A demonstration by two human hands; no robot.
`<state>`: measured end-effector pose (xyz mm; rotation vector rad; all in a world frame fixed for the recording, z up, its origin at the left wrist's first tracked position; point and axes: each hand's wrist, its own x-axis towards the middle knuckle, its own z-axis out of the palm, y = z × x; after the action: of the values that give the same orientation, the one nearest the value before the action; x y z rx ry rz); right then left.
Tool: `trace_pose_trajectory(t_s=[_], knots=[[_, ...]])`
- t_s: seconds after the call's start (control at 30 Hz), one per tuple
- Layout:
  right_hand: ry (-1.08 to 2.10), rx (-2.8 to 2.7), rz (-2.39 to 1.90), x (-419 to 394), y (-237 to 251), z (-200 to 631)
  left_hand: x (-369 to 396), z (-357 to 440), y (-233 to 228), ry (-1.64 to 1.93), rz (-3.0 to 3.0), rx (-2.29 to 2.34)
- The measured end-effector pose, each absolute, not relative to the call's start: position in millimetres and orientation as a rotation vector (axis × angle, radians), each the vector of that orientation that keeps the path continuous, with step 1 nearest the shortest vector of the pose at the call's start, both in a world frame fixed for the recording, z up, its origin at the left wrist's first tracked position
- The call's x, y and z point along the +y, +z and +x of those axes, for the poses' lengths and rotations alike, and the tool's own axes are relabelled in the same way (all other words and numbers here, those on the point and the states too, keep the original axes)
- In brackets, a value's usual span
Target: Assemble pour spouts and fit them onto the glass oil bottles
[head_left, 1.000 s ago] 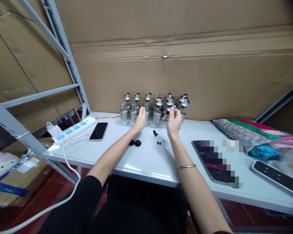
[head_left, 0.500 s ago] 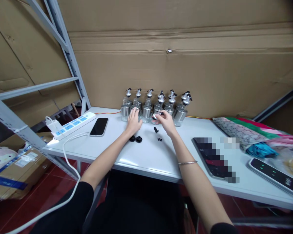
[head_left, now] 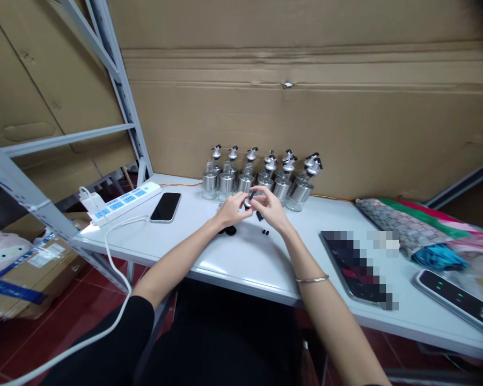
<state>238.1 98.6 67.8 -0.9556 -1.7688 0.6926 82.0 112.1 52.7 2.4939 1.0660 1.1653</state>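
Observation:
My left hand (head_left: 232,210) and my right hand (head_left: 269,209) meet above the white table, in front of the bottles. Between their fingertips they pinch a small silver and black bottle pourer (head_left: 248,203), partly covered by the fingers. Behind them stand several glass bottles with steel sleeves (head_left: 226,183); some carry silver pourers with black flip caps (head_left: 315,167), while front ones at the left have bare necks. Black round stoppers (head_left: 231,230) lie below my left hand. A black spout piece (head_left: 260,216) and two tiny black bits (head_left: 265,232) lie under my right hand.
To the left are a phone (head_left: 166,207) and a power strip (head_left: 126,202) with a white cable. A dark tablet-like thing (head_left: 352,268), partly pixelated, lies at the right, with colourful fabric (head_left: 426,225) and a black-topped device (head_left: 459,300) beyond. Cardboard (head_left: 306,118) stands behind the bottles.
My left hand has left the bottles and come right to join my right hand at the pourer. The right hand has moved slightly nearer, bringing the pourer away from the bottles.

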Motion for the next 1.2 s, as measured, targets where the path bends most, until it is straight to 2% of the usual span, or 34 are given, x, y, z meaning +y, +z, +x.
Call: trace_pose_trajectory(t_s=[0.43, 0.83, 1.2], knots=[[0.04, -1.988, -1.06, 94, 70, 236, 118, 80, 50, 1.141, 2.582, 1.029], [-0.249, -1.953, -1.08, 92, 67, 243, 113, 85, 49, 1.212, 2.622, 0.872], [-0.352, -2.045, -1.122, 87, 70, 245, 107, 81, 56, 1.145, 2.648, 1.075]])
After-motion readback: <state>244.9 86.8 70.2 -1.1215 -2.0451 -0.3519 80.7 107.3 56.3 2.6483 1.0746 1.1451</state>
